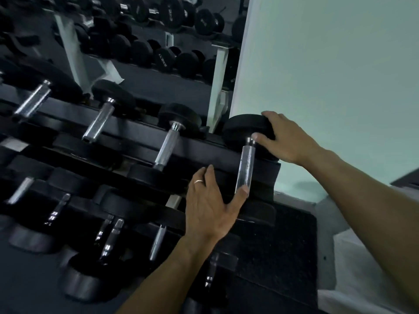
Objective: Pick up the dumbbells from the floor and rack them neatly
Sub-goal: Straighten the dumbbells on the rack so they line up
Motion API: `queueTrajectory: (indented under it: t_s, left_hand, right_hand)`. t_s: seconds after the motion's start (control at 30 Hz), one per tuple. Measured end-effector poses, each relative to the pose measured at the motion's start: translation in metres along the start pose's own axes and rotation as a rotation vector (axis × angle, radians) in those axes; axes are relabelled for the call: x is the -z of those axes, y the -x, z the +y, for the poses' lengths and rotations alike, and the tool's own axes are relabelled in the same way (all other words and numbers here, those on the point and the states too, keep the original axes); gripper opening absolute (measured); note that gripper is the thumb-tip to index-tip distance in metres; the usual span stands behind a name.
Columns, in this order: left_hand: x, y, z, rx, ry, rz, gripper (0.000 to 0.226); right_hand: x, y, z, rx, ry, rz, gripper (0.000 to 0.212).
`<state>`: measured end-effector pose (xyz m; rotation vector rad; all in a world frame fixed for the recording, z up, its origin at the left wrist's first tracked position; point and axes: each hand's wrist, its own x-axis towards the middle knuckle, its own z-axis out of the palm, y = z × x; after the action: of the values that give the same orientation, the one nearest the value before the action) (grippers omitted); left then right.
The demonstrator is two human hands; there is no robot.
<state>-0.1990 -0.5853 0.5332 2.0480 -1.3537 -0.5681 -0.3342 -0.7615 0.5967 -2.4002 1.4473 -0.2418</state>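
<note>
The dumbbell (248, 164) being settled sits at the far right end of the rack's top tier (136, 132), its chrome handle running from the near rail up and away toward the mirror, in line with its neighbours to the left. Both hands bracket it along that axis. The right hand (285, 139) is curled over the far black head, fingers wrapped on its top edge and thumb against the inner face by the handle. The left hand (209, 205) lies flatter over the near head, fingers spread and fairly straight, thumb tip touching the handle's lower end. So the weight lies straight between the two hands (neither needs to reach), and I'd judge that any final nudge would go along the handle's length, to square it on the rails.

Below, the lower tiers hold more dumbbells, somewhat blurred. A mirror (158, 41) behind repeats the rack, a pale green wall (340, 64) stands just beside the end slot, and dark speckled flooring (283, 245) shows underneath.
</note>
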Motion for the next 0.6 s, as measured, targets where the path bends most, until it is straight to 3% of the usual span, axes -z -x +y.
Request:
queueTrajectory:
  t_s: [0.33,0.6]
  left_hand:
    - [-0.051,0.044,0.044,0.379,0.336,0.144,0.130]
    - [-0.060,0.036,0.036,0.281,0.312,0.158,0.130]
  right_hand:
    - [0.000,-0.012,0.018,0.105,0.086,-0.022,0.046]
    - [0.003,-0.002,0.027,0.105,0.120,0.040,0.044]
